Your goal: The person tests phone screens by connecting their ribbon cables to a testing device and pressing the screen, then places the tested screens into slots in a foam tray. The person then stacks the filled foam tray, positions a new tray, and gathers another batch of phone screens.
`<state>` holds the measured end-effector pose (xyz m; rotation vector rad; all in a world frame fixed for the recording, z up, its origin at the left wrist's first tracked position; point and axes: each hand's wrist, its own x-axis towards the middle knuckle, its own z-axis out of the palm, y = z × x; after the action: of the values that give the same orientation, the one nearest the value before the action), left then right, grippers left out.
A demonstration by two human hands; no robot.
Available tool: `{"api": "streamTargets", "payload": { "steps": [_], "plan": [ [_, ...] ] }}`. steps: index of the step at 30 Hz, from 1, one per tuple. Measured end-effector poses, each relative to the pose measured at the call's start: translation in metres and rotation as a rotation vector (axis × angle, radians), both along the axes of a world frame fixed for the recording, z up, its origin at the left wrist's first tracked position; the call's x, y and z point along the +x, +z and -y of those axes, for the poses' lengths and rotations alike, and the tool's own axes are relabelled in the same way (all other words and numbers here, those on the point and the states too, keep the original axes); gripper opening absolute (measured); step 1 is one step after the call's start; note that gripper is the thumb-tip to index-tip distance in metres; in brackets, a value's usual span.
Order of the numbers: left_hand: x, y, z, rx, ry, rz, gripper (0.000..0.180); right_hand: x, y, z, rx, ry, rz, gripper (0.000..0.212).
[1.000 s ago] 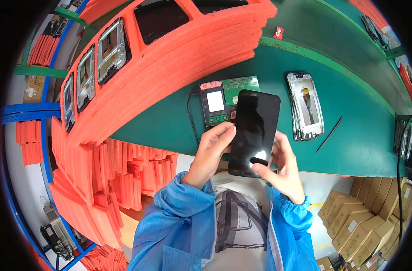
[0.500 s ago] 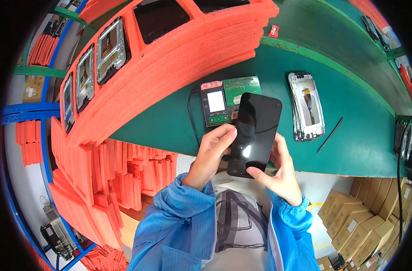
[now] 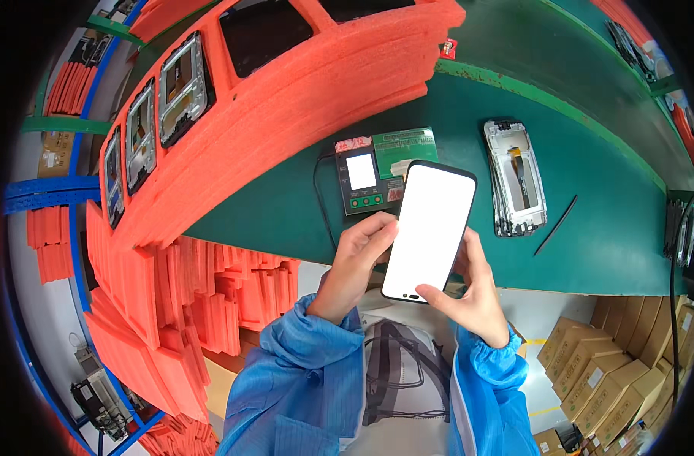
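Both my hands hold a phone display panel [image 3: 429, 228] above the near edge of the green bench [image 3: 590, 251]; its screen is lit plain white. My left hand [image 3: 358, 254] grips its left side with the thumb on the edge. My right hand [image 3: 472, 292] supports the lower right corner from below. A small black tester box [image 3: 366, 182] with a lit white screen and green buttons lies just beyond the panel, beside a green circuit board [image 3: 405, 146].
A stack of silver phone frames [image 3: 516, 176] lies right of the panel, with a thin black stick [image 3: 556, 225] beside it. Orange foam trays [image 3: 286, 99] holding frames and panels fill the left. Cardboard boxes [image 3: 628, 365] stand below right.
The panel's screen was dark in both earlier frames and now glows white. My hands have kept their hold with only a slight shift.
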<state>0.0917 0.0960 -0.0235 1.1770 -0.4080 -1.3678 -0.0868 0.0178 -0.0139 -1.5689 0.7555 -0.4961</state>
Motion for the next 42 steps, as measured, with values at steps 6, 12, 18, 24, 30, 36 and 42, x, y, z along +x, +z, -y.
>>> {"api": "streamTargets", "payload": {
  "steps": [6, 12, 18, 24, 30, 36, 42],
  "plan": [
    [-0.003, 0.000, -0.003, 0.001, -0.073, -0.002, 0.021, 0.009, 0.005, 0.008, 0.023, -0.154, 0.078, 0.055],
    [-0.002, 0.003, -0.004, -0.019, -0.060, 0.009, 0.022, -0.004, 0.004, 0.022, 0.147, -0.251, 0.095, 0.036],
    [0.003, 0.001, 0.000, 0.009, 0.052, -0.007, 0.021, -0.019, 0.003, 0.012, 0.281, 0.087, 0.058, 0.038],
    [0.005, 0.006, -0.004, -0.041, 0.052, 0.431, 0.013, -0.012, 0.009, 0.019, 0.492, -0.082, 0.099, 0.028],
    [0.029, 0.008, -0.014, -0.128, 0.205, 1.506, 0.017, -0.013, 0.004, 0.023, 0.301, -0.140, 0.093, 0.025],
    [0.032, 0.006, -0.020, -0.066, 0.081, 1.643, 0.022, -0.008, 0.009, 0.020, 0.147, -0.150, 0.086, 0.023],
    [0.033, 0.011, -0.013, -0.191, 0.187, 1.423, 0.014, -0.013, 0.007, 0.024, -0.268, -0.044, 0.088, 0.022]
  ]
}}
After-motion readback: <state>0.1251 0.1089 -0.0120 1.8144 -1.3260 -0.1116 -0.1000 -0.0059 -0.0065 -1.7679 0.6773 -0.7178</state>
